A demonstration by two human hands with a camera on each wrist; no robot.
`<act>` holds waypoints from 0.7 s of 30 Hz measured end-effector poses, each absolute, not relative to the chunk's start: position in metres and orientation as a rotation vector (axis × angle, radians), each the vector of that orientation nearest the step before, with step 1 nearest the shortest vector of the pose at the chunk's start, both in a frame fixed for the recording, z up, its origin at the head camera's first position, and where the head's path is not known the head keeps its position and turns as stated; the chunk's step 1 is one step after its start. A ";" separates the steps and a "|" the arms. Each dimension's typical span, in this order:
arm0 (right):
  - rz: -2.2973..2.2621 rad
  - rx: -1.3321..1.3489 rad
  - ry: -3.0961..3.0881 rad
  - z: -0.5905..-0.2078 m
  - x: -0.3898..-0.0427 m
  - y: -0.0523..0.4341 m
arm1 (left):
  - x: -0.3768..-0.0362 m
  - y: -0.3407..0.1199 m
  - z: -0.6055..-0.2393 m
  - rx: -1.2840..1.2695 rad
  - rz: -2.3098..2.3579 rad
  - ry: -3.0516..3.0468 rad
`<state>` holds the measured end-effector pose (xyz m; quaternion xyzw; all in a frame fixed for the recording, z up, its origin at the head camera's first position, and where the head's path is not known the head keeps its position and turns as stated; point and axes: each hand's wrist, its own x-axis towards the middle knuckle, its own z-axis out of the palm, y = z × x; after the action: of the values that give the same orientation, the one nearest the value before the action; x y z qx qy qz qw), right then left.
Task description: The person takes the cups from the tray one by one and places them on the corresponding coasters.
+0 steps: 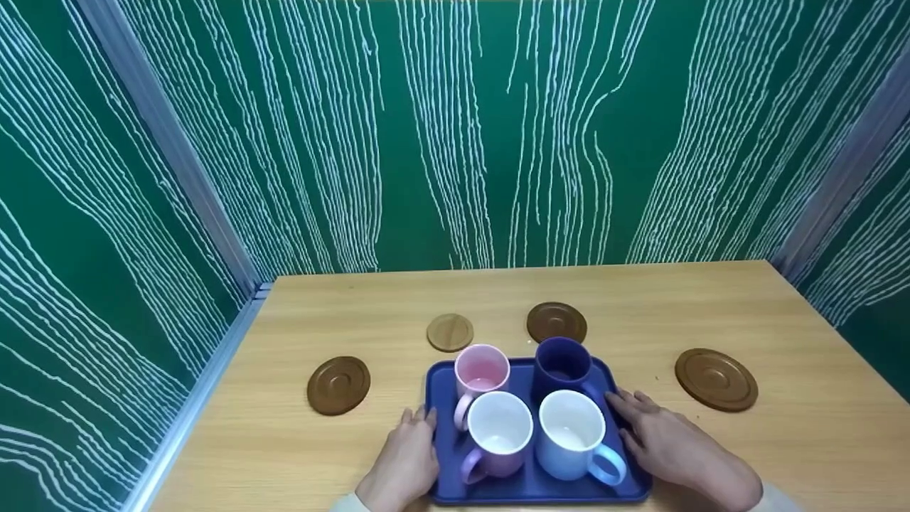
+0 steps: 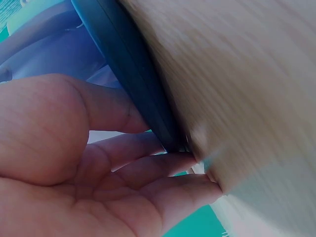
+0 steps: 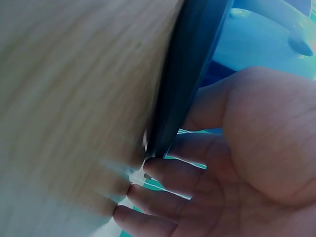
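A blue rectangular tray (image 1: pixel 522 492) lies near the table's front side. On it stand a pink mug (image 1: pixel 483 370), a dark blue mug (image 1: pixel 561 363), a purple mug with white inside (image 1: pixel 500 427) and a light blue mug with white inside (image 1: pixel 569 455). My left hand (image 1: pixel 405 455) grips the tray's left edge, its thumb (image 2: pixel 116 108) on the rim and fingertips low by the tabletop. At the opposite edge my right hand (image 1: pixel 672 444) holds likewise, thumb (image 3: pixel 210 106) at the rim. How far the fingers reach underneath is hidden.
Beyond the tray lie a small light wooden coaster (image 1: pixel 450 332) and a dark brown round coaster (image 1: pixel 557 322). Another brown coaster (image 1: pixel 338 385) lies to the left, and one more brown coaster (image 1: pixel 716 379) to the right. Green, white-streaked walls (image 1: pixel 441 142) enclose the wooden table (image 1: pixel 249 441).
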<state>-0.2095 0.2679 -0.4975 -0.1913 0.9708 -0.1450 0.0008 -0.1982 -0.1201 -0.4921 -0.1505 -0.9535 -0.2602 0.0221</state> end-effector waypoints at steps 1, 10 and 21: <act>-0.450 -0.589 3.038 -0.497 -0.210 0.268 | -0.198 -0.120 -0.492 -0.464 -0.810 -2.955; -0.431 -0.559 3.004 -0.498 -0.212 0.268 | -0.199 -0.121 -0.491 -0.472 -0.831 -2.939; -0.437 -0.524 2.984 -0.497 -0.214 0.268 | -0.202 -0.131 -0.474 -0.404 -0.880 -2.900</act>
<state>-0.2135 0.2682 -0.4972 -0.1711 0.9740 -0.1426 0.0403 -0.2016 -0.1305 -0.4744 -0.1322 -0.9477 -0.2875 0.0422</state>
